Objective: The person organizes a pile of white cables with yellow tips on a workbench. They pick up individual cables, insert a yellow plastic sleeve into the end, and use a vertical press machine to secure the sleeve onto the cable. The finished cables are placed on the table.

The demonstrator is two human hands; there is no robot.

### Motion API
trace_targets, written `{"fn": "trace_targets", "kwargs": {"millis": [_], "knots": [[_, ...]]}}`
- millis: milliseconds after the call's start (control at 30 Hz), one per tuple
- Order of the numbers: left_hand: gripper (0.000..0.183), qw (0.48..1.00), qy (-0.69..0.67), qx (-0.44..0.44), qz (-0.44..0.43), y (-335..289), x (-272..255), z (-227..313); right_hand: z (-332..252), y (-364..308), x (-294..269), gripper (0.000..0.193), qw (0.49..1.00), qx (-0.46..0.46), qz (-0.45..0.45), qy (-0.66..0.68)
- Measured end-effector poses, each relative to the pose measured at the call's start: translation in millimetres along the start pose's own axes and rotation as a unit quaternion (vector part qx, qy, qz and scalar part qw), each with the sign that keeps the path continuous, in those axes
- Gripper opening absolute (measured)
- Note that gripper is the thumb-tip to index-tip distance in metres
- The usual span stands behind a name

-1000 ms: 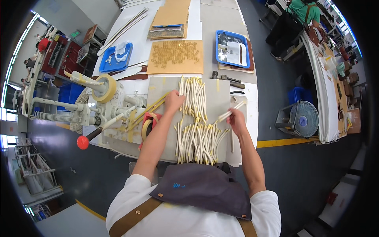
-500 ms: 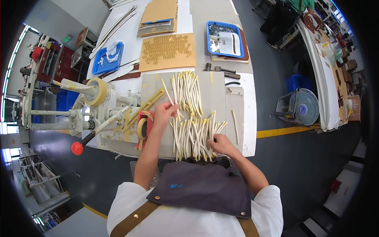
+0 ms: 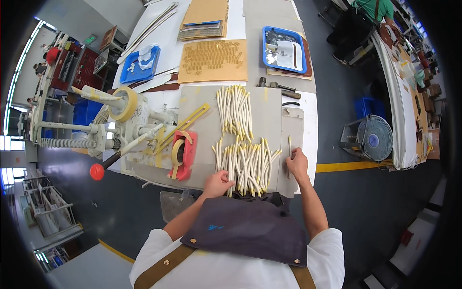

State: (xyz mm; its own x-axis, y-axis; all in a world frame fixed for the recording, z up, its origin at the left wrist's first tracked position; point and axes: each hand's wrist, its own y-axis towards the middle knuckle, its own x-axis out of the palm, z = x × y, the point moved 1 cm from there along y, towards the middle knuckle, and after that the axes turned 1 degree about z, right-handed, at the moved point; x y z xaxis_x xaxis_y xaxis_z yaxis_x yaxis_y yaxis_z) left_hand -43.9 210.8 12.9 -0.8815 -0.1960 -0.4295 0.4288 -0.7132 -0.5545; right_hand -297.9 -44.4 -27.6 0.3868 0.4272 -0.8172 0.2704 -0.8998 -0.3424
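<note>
Many slim white rod-like strips with yellow ends lie in two groups, a far pile (image 3: 234, 111) and a near pile (image 3: 250, 166). My left hand (image 3: 217, 184) is at the lower left side of the near pile, its fingers curled against the end of a strip. To the right of the piles, a lone white strip (image 3: 289, 143) lies lengthwise on a grey board. My right hand (image 3: 298, 163) has its thumb and fingers closed on the lower part of that strip, which they partly hide.
A red tape dispenser (image 3: 187, 156) and a white hand press (image 3: 130, 115) with a red-knobbed lever stand left. Beyond the piles lie a brown board (image 3: 214, 60), a hammer (image 3: 276, 85) and two blue trays (image 3: 279, 48) (image 3: 139, 65). A fan (image 3: 374, 139) stands on the right.
My left hand has come down from beside the far pile, where it held a strip, to the near pile. My right hand has moved right from the near pile to the lone strip.
</note>
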Motion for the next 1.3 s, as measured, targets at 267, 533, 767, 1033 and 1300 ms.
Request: {"fn": "trace_targets", "kwargs": {"millis": [267,533,767,1033,1300], "knots": [[0.043,0.998,0.065,0.001,0.024,11,-27,32,-41,-30,10,0.030,0.992,-0.030,-0.025,0.124],[0.030,0.969,0.028,0.120,0.215,128,-51,58,-39,-57,28,0.019,0.963,-0.011,-0.212,0.167],[0.035,0.939,0.138,0.068,0.307,235,-63,59,-55,-27,-3,0.029,0.961,-0.116,-0.252,-0.009],[0.021,0.985,-0.062,-0.066,0.146,250,-76,69,-61,8,-19,0.027,0.967,-0.115,-0.201,-0.103],[0.012,0.961,-0.251,0.025,0.117,200,-88,60,-108,74,6,0.027,0.980,-0.155,-0.038,0.115]]}}
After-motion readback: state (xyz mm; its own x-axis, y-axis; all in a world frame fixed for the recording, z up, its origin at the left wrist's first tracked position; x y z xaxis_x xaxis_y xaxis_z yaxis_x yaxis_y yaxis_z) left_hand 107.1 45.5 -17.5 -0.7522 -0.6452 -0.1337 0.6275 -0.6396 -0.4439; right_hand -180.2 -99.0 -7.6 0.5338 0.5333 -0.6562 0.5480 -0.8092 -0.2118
